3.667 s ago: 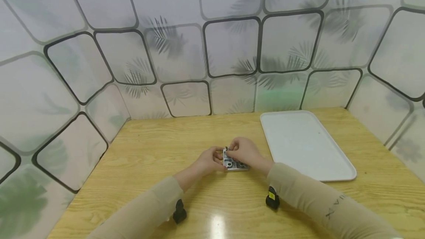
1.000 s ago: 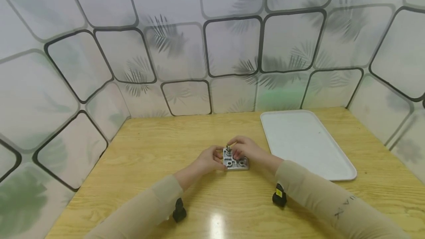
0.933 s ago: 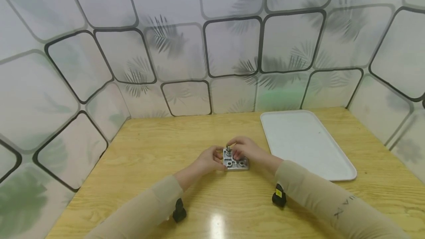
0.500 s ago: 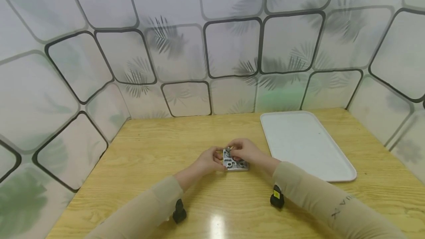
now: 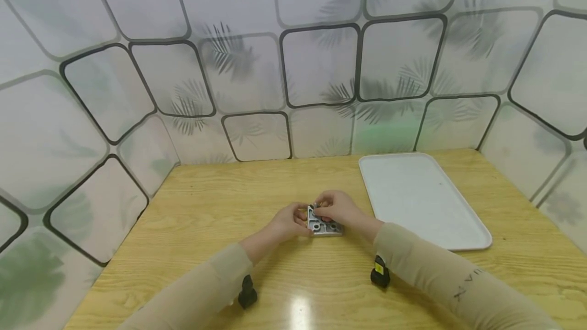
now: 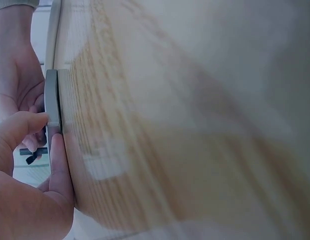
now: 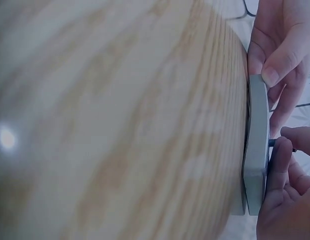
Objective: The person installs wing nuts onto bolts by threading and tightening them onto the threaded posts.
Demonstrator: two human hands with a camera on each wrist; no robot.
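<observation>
A silver metal plate (image 5: 326, 228) with several round holes and raised ribs lies on the table in the head view. My left hand (image 5: 289, 221) grips its left side, thumb at the near edge and fingers toward the far corner. My right hand (image 5: 340, 209) pinches a small bolt-like piece that stands up from the plate's far left corner, mostly hidden by the fingers. In the left wrist view the bolt-like piece (image 6: 28, 152) is dark, with a small black part at its end. The right wrist view shows the plate (image 7: 256, 150) edge-on, with its thickness visible.
A white tray (image 5: 419, 197) lies at the right back of the wooden table (image 5: 220, 187). Patterned fabric walls (image 5: 321, 65) stand around the back and sides. A black wrist device (image 5: 379, 273) hangs beneath the right sleeve, another black device (image 5: 247, 293) beneath the left.
A second ago the right fingers were spread, leaving the bolt-like piece more exposed. They have since moved left and closed around it. The left hand and plate have stayed in place.
</observation>
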